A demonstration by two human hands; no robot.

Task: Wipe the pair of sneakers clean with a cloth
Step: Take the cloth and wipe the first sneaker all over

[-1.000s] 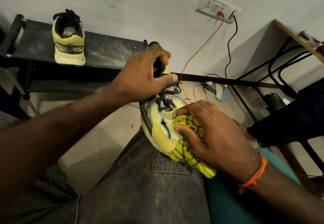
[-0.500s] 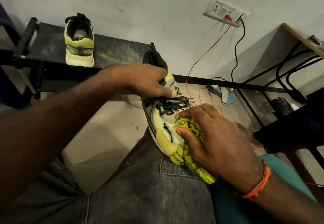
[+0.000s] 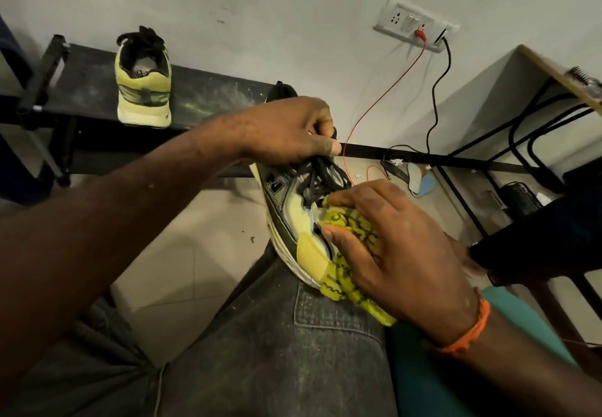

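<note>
A yellow-and-olive sneaker (image 3: pixel 290 217) with black laces rests toe-down on my thigh. My left hand (image 3: pixel 290 129) grips its collar and tongue from above, fingers curled around the opening. My right hand (image 3: pixel 391 247) holds a yellow cloth (image 3: pixel 351 230) with black squiggles, pressing it against the toe and the lower lace area. The cloth's tail (image 3: pixel 355 296) hangs below the toe. The second sneaker (image 3: pixel 143 87) of the pair stands heel toward me on a black bench (image 3: pixel 81 90) by the wall.
My grey jeans leg (image 3: pixel 277 351) fills the lower middle, a teal seat (image 3: pixel 423 367) beside it. A wall socket (image 3: pixel 413 23) feeds a red wire and a black cable down to the tiled floor. A black-framed table (image 3: pixel 553 71) stands at the right.
My left hand shifted from the laces up to the shoe's collar. The sneaker turned so its olive side faces me. My right hand moved the cloth up toward the laces.
</note>
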